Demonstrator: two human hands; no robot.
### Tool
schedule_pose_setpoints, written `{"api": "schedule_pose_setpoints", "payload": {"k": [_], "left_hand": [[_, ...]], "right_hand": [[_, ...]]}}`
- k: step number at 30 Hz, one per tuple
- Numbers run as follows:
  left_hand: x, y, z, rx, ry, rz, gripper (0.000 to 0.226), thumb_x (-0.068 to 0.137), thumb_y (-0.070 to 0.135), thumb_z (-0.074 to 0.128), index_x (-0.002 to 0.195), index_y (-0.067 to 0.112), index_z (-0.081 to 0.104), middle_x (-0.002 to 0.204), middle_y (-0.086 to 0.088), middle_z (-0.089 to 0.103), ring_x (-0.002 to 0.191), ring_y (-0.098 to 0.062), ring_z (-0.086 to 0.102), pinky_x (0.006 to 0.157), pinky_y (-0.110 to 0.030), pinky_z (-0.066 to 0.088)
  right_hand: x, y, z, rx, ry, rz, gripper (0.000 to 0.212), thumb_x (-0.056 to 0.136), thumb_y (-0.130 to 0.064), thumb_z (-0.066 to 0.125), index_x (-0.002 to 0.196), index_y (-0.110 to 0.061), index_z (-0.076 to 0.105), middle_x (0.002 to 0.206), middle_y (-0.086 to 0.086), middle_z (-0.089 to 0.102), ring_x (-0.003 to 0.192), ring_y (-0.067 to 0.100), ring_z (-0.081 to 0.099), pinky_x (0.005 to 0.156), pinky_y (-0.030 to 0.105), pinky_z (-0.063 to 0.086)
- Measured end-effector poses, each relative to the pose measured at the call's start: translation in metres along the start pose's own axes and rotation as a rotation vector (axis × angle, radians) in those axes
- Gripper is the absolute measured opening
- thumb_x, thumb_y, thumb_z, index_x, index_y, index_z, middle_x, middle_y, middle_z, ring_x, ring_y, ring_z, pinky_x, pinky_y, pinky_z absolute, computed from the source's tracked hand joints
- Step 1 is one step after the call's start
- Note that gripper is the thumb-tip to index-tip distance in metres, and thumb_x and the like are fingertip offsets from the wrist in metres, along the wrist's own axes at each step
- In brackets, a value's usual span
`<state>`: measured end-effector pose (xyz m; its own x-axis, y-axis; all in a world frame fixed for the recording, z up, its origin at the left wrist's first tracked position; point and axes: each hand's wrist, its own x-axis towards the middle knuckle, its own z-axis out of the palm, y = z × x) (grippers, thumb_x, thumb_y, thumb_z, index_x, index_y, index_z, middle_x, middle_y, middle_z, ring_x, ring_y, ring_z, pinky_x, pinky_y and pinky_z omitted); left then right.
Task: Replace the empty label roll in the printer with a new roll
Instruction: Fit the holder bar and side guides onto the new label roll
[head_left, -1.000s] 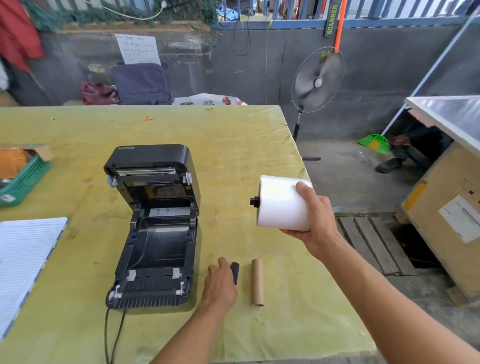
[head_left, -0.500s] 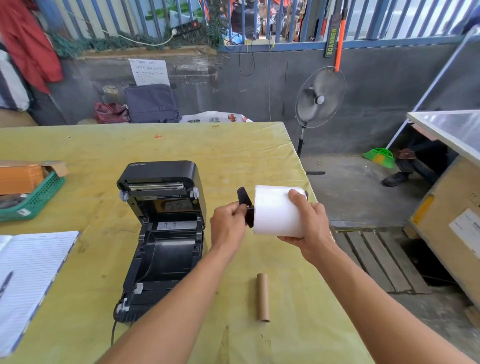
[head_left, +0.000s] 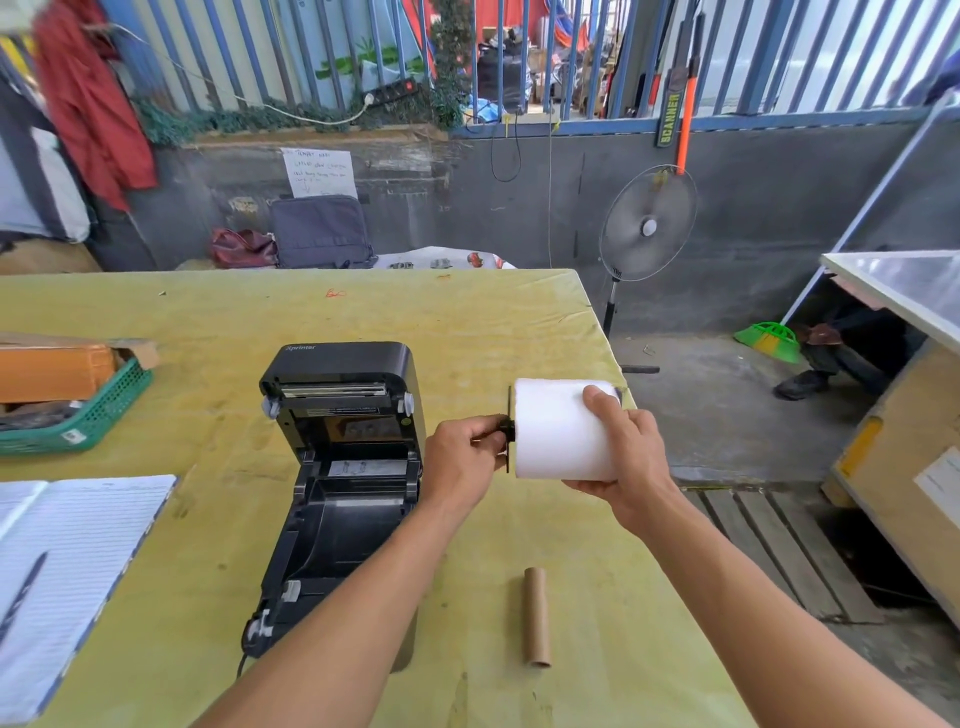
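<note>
I am gripping the new roll (head_left: 561, 430) in my right hand (head_left: 623, 452), just right of the open, empty printer (head_left: 343, 467), while my left hand (head_left: 462, 457) is pinching the black end guide (head_left: 508, 429) against it. The empty core (head_left: 536, 616) is lying near me. Seating the roll is remaining, I judge; nothing is blocking the bay, with the notebook (head_left: 72, 571) far left.

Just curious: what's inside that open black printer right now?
The printer stands open with a bare black roll bay; no roll sits in it. The left arm covers its near right corner.
</note>
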<state>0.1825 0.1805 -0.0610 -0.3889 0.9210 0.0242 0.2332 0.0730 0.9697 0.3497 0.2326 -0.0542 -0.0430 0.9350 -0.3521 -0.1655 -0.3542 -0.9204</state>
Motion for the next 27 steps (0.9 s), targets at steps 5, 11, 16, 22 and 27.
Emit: {"api": "schedule_pose_setpoints", "payload": {"k": [5,11,16,22,27], "left_hand": [[-0.005,0.003,0.0,-0.071,0.009,0.018,0.025,0.093,-0.005,0.057,0.108,0.005,0.075,0.099,-0.001,0.075,0.08,-0.002,0.072,0.068,-0.016,0.057],[-0.016,0.013,0.011,-0.284,0.038,-0.113,0.03,0.098,0.036,0.051,0.091,0.023,0.077,0.097,0.005,0.076,0.096,-0.018,0.07,0.081,-0.043,0.059],[-0.02,0.01,0.025,-0.121,0.051,-0.018,0.025,0.079,0.05,0.06,0.095,0.035,0.071,0.086,0.012,0.073,0.089,-0.019,0.066,0.084,-0.053,0.056],[-0.013,0.015,0.02,-0.228,0.11,-0.068,0.021,0.075,0.044,0.065,0.083,0.026,0.074,0.08,0.008,0.072,0.08,-0.019,0.062,0.081,-0.052,0.056],[-0.011,0.014,0.017,-0.267,0.152,-0.092,0.012,0.089,0.027,0.067,0.081,0.022,0.075,0.084,0.002,0.07,0.08,-0.02,0.061,0.08,-0.055,0.056]], "right_hand": [[0.0,0.001,0.003,-0.002,-0.022,-0.01,0.068,0.076,-0.052,0.075,0.12,-0.008,0.047,0.116,0.01,0.062,0.099,0.033,0.067,0.07,0.055,0.062],[0.003,-0.002,0.005,-0.007,-0.014,-0.029,0.067,0.076,-0.053,0.075,0.113,-0.006,0.047,0.116,0.01,0.062,0.099,0.033,0.068,0.068,0.051,0.062],[0.003,-0.002,0.004,-0.034,-0.074,-0.077,0.057,0.076,-0.056,0.074,0.101,-0.014,0.044,0.117,0.01,0.064,0.1,0.032,0.068,0.062,0.039,0.057],[0.0,-0.004,-0.004,0.03,-0.214,-0.105,0.053,0.087,-0.053,0.066,0.117,-0.013,0.051,0.123,0.005,0.062,0.111,0.028,0.065,0.085,0.052,0.058],[-0.003,-0.011,-0.004,-0.195,-0.178,-0.197,0.035,0.086,-0.058,0.063,0.104,-0.028,0.062,0.114,0.002,0.067,0.106,0.031,0.063,0.092,0.052,0.052]]}}
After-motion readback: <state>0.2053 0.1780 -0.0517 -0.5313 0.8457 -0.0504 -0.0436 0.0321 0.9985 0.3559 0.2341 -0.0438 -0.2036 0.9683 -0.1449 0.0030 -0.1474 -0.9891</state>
